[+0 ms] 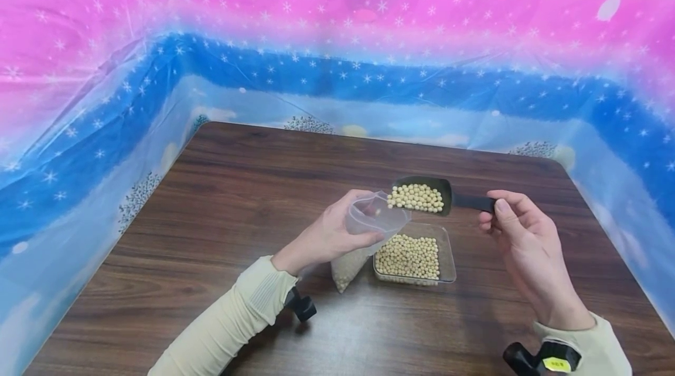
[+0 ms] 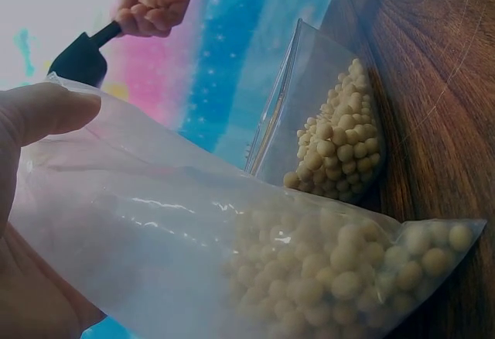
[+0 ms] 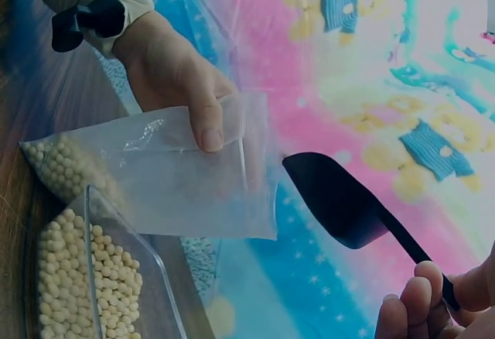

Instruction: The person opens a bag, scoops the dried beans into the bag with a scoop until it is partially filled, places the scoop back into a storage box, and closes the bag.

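Note:
My left hand point(image 1: 327, 229) grips a translucent plastic bag point(image 1: 350, 265) near its top, thumb on the near side, mouth held open. Pale round beans, like soybeans, fill the bag's lower end, which reaches down to the table in the left wrist view. My right hand point(image 1: 532, 250) pinches the handle of a black scoop point(image 1: 447, 195) between thumb and fingers. Beans point(image 1: 416, 197) lie heaped in the scoop, whose front edge is at the bag's mouth. Below the scoop stands a transparent rectangular container point(image 1: 449, 262) with many more beans point(image 1: 408, 256) inside.
The dark wood-grain table point(image 1: 221, 188) carries the container and bag. A patterned pink and blue cloth point(image 1: 327, 65) hangs around its back and sides. Black wrist devices point(image 1: 302, 306) sit on both sleeved wrists.

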`<control>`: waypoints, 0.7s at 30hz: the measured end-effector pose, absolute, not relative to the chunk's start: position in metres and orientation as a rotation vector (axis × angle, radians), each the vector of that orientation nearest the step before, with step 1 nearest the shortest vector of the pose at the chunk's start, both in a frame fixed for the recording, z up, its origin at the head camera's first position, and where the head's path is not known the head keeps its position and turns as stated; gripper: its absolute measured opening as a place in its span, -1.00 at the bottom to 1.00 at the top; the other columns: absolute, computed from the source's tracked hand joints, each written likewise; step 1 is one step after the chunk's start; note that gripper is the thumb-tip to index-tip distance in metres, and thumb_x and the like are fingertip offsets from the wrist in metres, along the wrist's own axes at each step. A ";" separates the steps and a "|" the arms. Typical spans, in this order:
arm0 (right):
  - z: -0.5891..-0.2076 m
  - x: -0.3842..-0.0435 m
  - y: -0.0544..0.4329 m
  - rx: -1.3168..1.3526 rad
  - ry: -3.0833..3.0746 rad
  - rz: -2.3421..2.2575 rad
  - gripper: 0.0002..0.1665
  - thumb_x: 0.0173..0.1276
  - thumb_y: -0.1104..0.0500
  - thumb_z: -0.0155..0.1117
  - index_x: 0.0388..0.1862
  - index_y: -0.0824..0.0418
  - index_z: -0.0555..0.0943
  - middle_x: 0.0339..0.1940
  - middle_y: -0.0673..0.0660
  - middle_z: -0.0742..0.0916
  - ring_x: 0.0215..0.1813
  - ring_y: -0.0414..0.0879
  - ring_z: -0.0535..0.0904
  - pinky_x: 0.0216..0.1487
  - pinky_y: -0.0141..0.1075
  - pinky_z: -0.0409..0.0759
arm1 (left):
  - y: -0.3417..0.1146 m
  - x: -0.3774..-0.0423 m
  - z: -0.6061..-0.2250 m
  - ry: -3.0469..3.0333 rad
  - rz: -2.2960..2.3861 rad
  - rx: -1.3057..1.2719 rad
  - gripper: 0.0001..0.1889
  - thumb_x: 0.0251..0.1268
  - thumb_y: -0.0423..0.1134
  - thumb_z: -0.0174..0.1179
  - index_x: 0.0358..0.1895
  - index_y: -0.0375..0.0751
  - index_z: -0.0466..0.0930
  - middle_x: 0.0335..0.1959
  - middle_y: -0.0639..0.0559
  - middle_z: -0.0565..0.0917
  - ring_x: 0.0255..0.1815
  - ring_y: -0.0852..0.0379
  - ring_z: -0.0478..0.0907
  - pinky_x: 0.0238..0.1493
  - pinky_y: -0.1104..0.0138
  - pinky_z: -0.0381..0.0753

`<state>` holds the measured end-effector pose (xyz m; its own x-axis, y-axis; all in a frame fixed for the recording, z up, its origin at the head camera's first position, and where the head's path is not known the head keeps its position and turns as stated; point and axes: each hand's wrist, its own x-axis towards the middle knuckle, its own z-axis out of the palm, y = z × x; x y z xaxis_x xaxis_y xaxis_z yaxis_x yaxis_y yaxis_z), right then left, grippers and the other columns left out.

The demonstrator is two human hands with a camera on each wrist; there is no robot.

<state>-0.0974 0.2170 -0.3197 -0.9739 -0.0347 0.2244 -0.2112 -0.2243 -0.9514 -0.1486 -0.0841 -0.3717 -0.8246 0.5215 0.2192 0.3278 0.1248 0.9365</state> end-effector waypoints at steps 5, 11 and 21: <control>-0.315 -0.098 0.214 0.315 -1.886 2.316 -0.68 0.51 0.22 0.03 0.13 0.39 0.43 -0.22 0.10 0.63 -0.21 -0.17 0.62 -0.14 -0.40 0.61 | -0.084 -0.149 -0.372 2.250 1.770 0.852 -0.34 0.14 -0.21 0.41 0.31 -0.02 0.32 0.05 0.03 0.58 0.03 0.13 0.56 0.05 0.27 0.59; -0.311 -0.096 0.213 0.323 -1.872 2.285 -0.68 0.51 0.24 0.04 0.12 0.42 0.43 -0.15 0.12 0.60 -0.21 -0.17 0.62 -0.13 -0.41 0.62 | -0.084 -0.148 -0.373 2.235 1.784 0.849 -0.34 0.13 -0.22 0.42 0.31 -0.01 0.32 0.05 0.04 0.57 0.03 0.13 0.56 0.05 0.27 0.59; -0.306 -0.094 0.213 0.330 -1.948 2.159 -0.68 0.52 0.23 0.03 0.13 0.41 0.43 -0.14 0.12 0.61 -0.21 -0.17 0.62 -0.12 -0.42 0.61 | -0.084 -0.148 -0.371 2.264 1.758 0.857 -0.34 0.14 -0.19 0.41 0.31 -0.02 0.32 0.05 0.06 0.57 0.03 0.15 0.57 0.07 0.27 0.58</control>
